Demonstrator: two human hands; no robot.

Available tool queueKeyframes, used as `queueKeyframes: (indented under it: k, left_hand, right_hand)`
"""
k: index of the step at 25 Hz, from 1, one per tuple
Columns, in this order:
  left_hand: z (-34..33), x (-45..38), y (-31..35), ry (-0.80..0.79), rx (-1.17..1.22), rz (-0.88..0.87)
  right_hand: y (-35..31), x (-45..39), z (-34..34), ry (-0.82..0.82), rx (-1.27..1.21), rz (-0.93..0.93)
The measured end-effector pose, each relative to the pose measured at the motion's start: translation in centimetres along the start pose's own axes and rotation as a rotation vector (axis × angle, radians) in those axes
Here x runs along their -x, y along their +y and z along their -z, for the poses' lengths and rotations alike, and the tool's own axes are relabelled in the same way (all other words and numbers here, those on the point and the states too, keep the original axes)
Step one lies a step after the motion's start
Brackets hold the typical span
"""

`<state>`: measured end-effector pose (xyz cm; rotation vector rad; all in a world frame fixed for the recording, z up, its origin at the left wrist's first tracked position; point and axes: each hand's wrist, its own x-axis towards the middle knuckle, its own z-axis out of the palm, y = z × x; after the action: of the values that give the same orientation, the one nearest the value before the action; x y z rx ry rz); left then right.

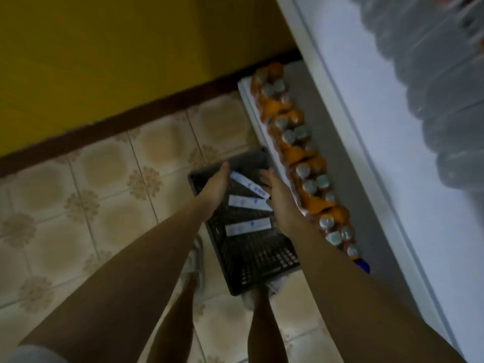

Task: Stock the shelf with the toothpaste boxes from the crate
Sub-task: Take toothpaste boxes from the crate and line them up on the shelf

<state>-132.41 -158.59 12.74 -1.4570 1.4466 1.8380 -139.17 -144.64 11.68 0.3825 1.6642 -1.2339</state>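
A black slatted crate (264,260) stands on the tiled floor below me. Three white toothpaste boxes with blue print lie flat on its bottom: one at the far end (248,185), one in the middle (248,203), one nearer me (247,227). My left hand (216,186) reaches down over the crate's left side with straight fingers, just left of the far box. Over the right side my right hand (275,191) hangs with spread fingers, close to the ends of the far and middle boxes. Neither hand holds anything.
A low white shelf (247,100) to the right of the crate carries a row of orange shrink-wrapped can packs (296,142). Above it juts a higher white shelf (372,106) with blurred grey packages. My feet stand by the crate's near end. A yellow wall lies beyond.
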Motion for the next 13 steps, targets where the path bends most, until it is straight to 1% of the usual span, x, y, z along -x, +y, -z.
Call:
queueKeyframes:
  k: [2, 3, 5, 7, 8, 11, 13]
  left_hand:
    - [-1.3, -5.9, -6.3, 0.015, -0.002, 0.069]
    - [-2.0, -8.6, -9.5, -0.002, -0.119, 0.089]
    - [-2.9, -12.5, -15.1, -0.037, -0.510, 0.078]
    - [-3.8, -16.3, -19.5, -0.087, -0.871, 0.022]
    - [-4.2, -18.2, -21.2, -0.097, -0.975, -0.005]
    - [-5.5, -23.8, -25.3, -0.103, -1.185, -0.065]
    - [-6.7, -27.0, -27.9, -0.110, -1.291, -0.065]
  right_hand:
    - [6.3, -4.4, 1.7, 0.038, 0.024, -0.113]
    - [9.3, -6.3, 2.5, 0.065, 0.035, -0.176]
    - [14.6, -10.0, 3.8, 0.086, 0.034, -0.251]
    - [18.9, -14.1, 4.9, 0.117, 0.054, -0.285]
    - [20.7, -16.2, 5.1, 0.135, 0.047, -0.323]
    - [25.1, -21.4, 4.9, 0.149, -0.038, -0.466]
    - [27.7, -24.5, 4.3, 0.211, -0.079, -0.519]
